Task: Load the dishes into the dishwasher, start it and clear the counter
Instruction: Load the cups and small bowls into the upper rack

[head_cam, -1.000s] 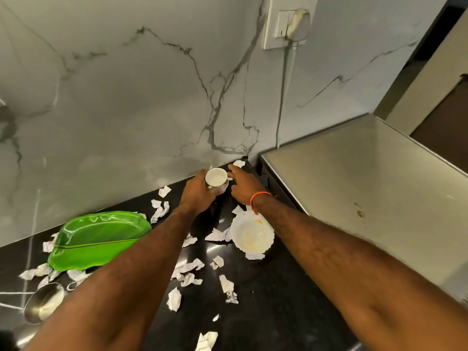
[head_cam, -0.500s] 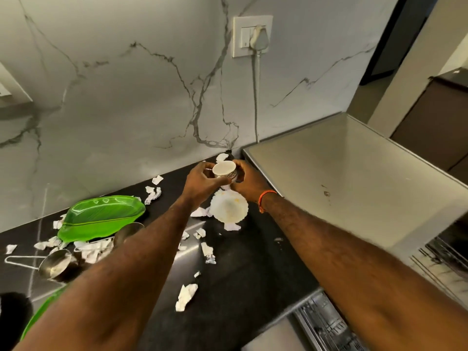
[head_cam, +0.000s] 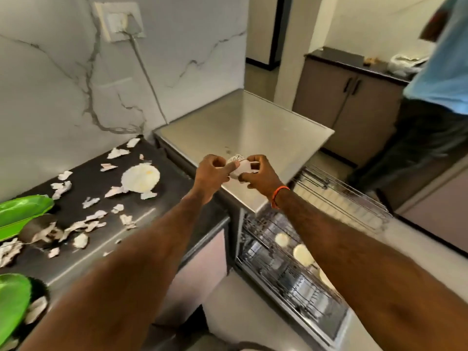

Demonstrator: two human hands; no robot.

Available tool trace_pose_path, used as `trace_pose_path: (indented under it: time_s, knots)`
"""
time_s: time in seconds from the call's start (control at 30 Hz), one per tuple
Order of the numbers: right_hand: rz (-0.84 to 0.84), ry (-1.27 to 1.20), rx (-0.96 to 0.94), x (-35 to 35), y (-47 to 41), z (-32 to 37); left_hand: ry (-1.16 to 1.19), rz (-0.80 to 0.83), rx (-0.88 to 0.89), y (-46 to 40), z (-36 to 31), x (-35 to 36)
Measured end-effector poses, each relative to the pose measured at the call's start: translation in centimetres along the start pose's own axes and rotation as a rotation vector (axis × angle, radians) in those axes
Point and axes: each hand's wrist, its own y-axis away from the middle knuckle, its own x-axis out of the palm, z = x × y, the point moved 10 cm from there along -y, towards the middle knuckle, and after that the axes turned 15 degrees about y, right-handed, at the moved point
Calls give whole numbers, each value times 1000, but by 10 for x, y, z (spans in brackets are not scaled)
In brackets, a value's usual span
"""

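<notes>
So the cup (head_cam: pixel 238 167) has come off the counter (head_cam: pixel 141 198) since a second ago. Back then both hands had it down by the marble wall, right above the white plate (head_cam: pixel 140 177); now it's up in the air at frame centre, over the corner of the steel dishwasher top (head_cam: pixel 253 127), and the view has swung right so the open dishwasher shows.

The left hand (head_cam: pixel 211 177) has its fingers curled on the cup's left side, and the right hand (head_cam: pixel 257 174) pinches it from the right, with an orange band on that wrist. Both arms reach out from the bottom of the frame and meet in the middle. The cup looks tipped over on its side, a patterned bit facing up, though it's blurry.

The plate is left behind at centre left on the black counter, with torn paper scraps (head_cam: pixel 88 224) scattered all round it. Two green leaf-shaped plates (head_cam: pixel 22 211) sit at the left edge.

Lower right, the lower rack (head_cam: pixel 291 272) is pulled out with a few pale round dishes in it, and the upper rack (head_cam: pixel 347 198) sticks out above it. Another person (head_cam: pixel 435 79) in a light blue shirt stands at upper right by a brown cabinet (head_cam: pixel 347 97).
</notes>
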Motion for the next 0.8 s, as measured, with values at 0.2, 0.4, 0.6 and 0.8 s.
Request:
trace_pose_path:
  time_s: [0.2, 0.4, 0.6, 0.8]
  knots:
    - [-186, -86, 192, -90, 45, -98, -389, 160, 236, 18, 4, 127]
    - [-228, -183, 389, -126, 75, -187, -497, 460, 190, 26, 66, 231]
    - [-249, -49, 534, -138, 71, -266, -563, 642, 35, 6, 166, 284]
    - [-243, 60, 704, -114, 38, -357, -527, 660, -272, -29, 290, 306]
